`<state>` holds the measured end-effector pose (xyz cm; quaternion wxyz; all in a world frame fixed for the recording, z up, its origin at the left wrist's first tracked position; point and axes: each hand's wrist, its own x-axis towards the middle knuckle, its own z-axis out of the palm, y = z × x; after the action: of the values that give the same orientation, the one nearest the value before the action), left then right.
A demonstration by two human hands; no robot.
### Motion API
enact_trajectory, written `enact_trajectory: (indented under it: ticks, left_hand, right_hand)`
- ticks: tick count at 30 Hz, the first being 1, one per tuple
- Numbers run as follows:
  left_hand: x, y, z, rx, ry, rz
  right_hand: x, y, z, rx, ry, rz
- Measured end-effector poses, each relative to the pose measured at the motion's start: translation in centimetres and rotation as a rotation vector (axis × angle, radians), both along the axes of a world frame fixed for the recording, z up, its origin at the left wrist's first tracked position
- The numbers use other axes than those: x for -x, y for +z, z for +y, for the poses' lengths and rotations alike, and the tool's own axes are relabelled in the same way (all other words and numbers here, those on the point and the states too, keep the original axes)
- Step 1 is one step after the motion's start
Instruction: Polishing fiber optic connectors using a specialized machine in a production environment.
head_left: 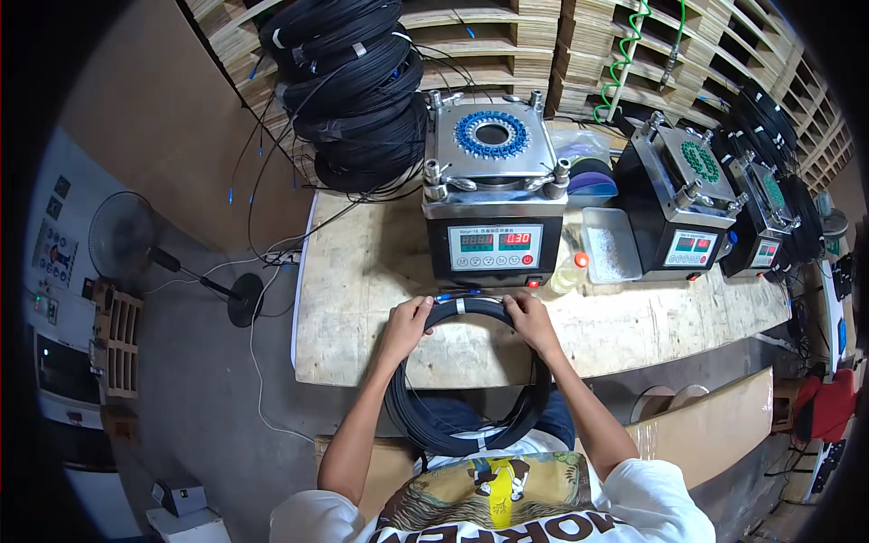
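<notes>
A coil of black cable, tied with white bands, hangs over the table's front edge and reaches down to my lap. My left hand is closed round the upper left of the coil. Round its upper right, my right hand is closed too. Between my hands, a cable end with a blue connector lies along the top of the coil. Just beyond stands a polishing machine with a metal top plate, a ring of blue connector holders and a lit red display.
Stacked black cable coils rise at the back left of the wooden table. To the right are a small bottle with a red cap, a clear plastic tray and two more machines. A floor fan stands left.
</notes>
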<state>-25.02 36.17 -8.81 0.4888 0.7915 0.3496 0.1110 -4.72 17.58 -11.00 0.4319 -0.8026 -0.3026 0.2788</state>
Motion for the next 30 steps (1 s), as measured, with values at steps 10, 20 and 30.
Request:
enact_trajectory:
  ticks: [10, 20, 30]
  left_hand:
    - [0.9, 1.1, -0.9, -0.148, -0.064, -0.105]
    - [1.4, 4.2, -0.3, -0.614, -0.228, -0.076]
    - [-0.5, 6.2, -2.0, -0.294, -0.025, -0.189]
  right_hand:
    - [0.3, 0.9, 1.1, -0.161, 0.181, 0.003]
    - [3.1, 4.0, 1.8, -0.015, 0.186, -0.467]
    - [2.0, 6.4, 0.9, -0.392, 0.085, -0.48]
